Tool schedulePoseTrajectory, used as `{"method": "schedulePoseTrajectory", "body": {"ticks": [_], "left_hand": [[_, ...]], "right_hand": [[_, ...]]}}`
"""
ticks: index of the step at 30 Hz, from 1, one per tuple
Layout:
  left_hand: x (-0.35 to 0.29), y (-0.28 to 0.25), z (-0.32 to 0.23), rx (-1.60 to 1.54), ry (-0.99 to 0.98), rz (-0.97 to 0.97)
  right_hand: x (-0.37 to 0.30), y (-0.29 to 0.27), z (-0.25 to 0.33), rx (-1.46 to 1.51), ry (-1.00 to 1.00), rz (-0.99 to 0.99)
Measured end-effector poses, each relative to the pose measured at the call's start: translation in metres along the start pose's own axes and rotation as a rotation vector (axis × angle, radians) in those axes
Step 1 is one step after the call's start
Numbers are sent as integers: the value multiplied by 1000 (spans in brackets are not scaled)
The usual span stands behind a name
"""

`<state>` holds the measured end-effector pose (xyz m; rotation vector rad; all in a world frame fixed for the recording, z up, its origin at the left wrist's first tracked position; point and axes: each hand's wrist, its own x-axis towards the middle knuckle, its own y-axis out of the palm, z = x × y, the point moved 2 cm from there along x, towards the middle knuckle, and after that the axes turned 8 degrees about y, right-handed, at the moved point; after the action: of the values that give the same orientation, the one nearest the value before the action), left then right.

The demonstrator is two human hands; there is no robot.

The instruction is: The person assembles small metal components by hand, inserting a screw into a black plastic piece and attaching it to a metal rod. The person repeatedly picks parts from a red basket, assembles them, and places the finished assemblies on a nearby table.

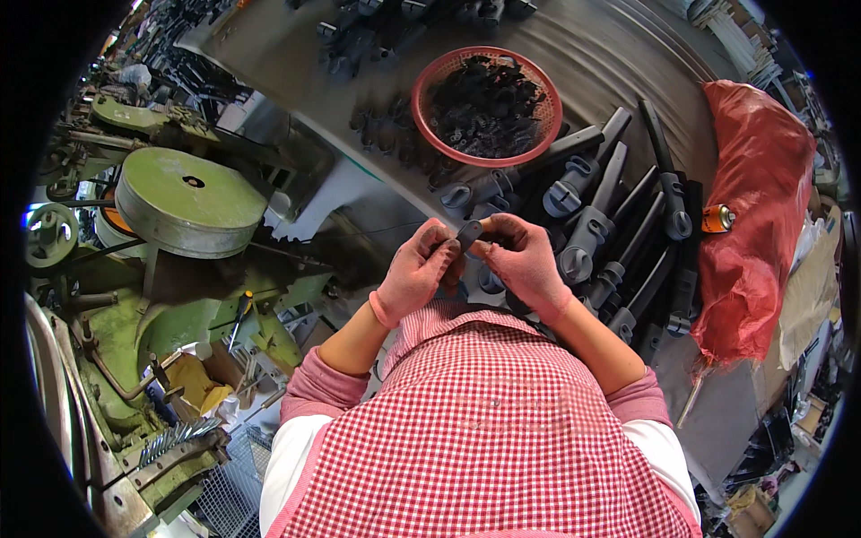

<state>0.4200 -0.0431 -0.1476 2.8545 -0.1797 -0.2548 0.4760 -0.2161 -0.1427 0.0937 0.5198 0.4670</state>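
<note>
Red-checked apron (484,421) is filling the foreground; left pink-gloved hand (411,278) and right pink-gloved hand (531,271) are pinching a small dark-grey part (469,235) between them; black-and-grey elongated fittings (592,231) are lying at right; red plastic basket (489,162) is holding small black pieces (489,106) beyond; green machine (224,186) is standing left.

You wear thin pink gloves on your left hand (411,280) and your right hand (531,269), and at the fingers these gloves are stained dark. Each glove ends at the wrist with a narrow pink cuff (383,310). Further back from the hands, around your elbows, there are dusty-pink sleeves (327,387), and above them white cloth (662,457). Between the arms you have a red-and-white checked apron (466,448), with plain pink edging (300,480).
</note>
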Motion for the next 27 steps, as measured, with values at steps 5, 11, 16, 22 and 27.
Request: {"method": "schedulePoseTrajectory", "body": {"ticks": [5, 11, 16, 22, 27], "left_hand": [[5, -36, 35, -203, 36, -247], [26, -102, 63, 81, -70, -407], [105, -158, 36, 860, 329, -382], [234, -142, 29, 1462, 471, 147], [294, -104, 61, 1989, -77, 576]], "right_hand": [[32, 27, -11, -289, -129, 75], [119, 54, -27, -966, -320, -119], [234, 81, -75, -1563, -34, 152], [249, 76, -79, -1532, 22, -9], [180, 25, -53, -724, 13, -174]]}}
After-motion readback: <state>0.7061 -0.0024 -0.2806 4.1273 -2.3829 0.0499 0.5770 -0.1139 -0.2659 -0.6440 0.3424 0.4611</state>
